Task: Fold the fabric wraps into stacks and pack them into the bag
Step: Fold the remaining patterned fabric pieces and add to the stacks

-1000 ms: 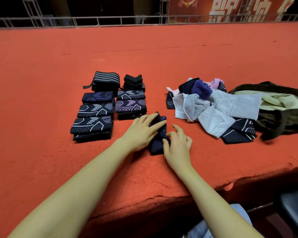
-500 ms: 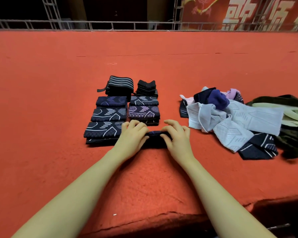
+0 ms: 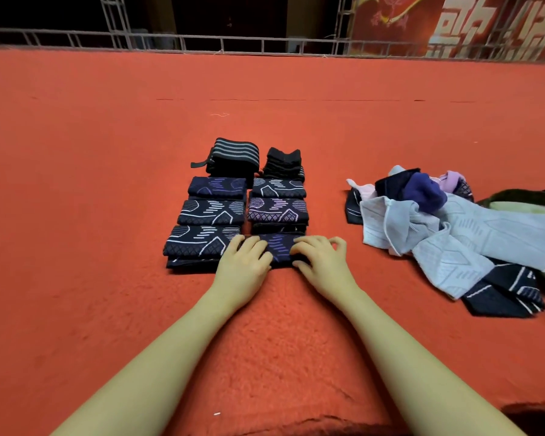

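A folded navy wrap with purple lines [image 3: 279,247] lies at the near end of the right column of folded wraps. My left hand [image 3: 243,262] grips its left end and my right hand [image 3: 321,259] grips its right end, fingers on top and thumbs at the near edge. Behind it sit two navy patterned stacks [image 3: 277,210] and a black stack [image 3: 282,163]. The left column holds three navy patterned stacks [image 3: 211,212] and a grey-striped black roll [image 3: 236,155]. A heap of unfolded wraps [image 3: 422,221], pale blue, navy and purple, lies to the right. The dark olive bag [image 3: 516,196] sits at the far right, partly cut off.
Everything rests on a red carpeted platform [image 3: 107,215], whose front edge drops off at the lower right [image 3: 532,410]. A metal railing [image 3: 265,45] runs along the back. A loose navy wrap [image 3: 504,294] lies at the near side of the heap.
Both hands finished folding the navy wrap and slid it up against the right column. It now lies flat with its purple pattern facing up.
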`<state>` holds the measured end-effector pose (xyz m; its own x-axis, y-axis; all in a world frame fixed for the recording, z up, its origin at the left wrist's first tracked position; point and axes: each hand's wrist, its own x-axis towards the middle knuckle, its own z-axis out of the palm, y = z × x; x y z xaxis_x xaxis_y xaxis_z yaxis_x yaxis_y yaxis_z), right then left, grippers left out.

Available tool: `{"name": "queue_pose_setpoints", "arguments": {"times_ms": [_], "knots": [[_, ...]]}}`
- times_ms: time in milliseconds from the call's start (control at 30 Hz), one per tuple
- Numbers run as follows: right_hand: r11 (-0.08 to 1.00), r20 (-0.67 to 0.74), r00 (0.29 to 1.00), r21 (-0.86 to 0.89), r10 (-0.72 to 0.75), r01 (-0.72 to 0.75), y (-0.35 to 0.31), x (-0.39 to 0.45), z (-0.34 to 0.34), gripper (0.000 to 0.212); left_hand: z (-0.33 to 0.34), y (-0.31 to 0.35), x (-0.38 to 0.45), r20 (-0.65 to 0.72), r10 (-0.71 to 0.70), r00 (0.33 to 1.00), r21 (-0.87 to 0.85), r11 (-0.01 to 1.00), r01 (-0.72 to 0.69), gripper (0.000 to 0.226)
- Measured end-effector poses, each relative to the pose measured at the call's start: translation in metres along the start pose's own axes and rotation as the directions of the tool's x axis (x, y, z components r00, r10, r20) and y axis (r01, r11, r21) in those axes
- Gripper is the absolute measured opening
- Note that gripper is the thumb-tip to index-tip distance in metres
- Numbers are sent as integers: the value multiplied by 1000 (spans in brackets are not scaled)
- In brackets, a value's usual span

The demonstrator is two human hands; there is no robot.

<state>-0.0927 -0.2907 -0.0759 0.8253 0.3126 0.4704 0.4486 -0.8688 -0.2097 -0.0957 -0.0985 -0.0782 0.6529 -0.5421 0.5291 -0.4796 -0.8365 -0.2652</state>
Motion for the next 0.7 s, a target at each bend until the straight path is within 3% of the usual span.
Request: {"name": "queue_pose_setpoints", "arguments": {"times_ms": [200, 300, 367, 533, 700], "knots": [[986, 242, 965, -151, 105, -69, 2, -9, -5, 45, 2, 3, -4, 207, -100, 973, 29, 995, 96, 42], [980, 280, 947, -165, 156, -112, -2, -12, -4, 45, -4, 8, 5, 423, -145, 894, 94, 989, 116, 52], [977, 273, 944, -152, 184, -146, -4, -17, -2, 45, -9, 9, 12, 486, -172, 857, 130, 984, 124, 54], [981, 231, 954, -85, 189, -174, -4, -24, -7, 47, -18, 17, 9, 434, -201, 878, 79, 980, 185, 55], [969, 25, 971, 53, 239, -240, 9, -44, -22, 41, -21, 48, 13, 307, -188, 933, -133, 962, 238, 58]]}}
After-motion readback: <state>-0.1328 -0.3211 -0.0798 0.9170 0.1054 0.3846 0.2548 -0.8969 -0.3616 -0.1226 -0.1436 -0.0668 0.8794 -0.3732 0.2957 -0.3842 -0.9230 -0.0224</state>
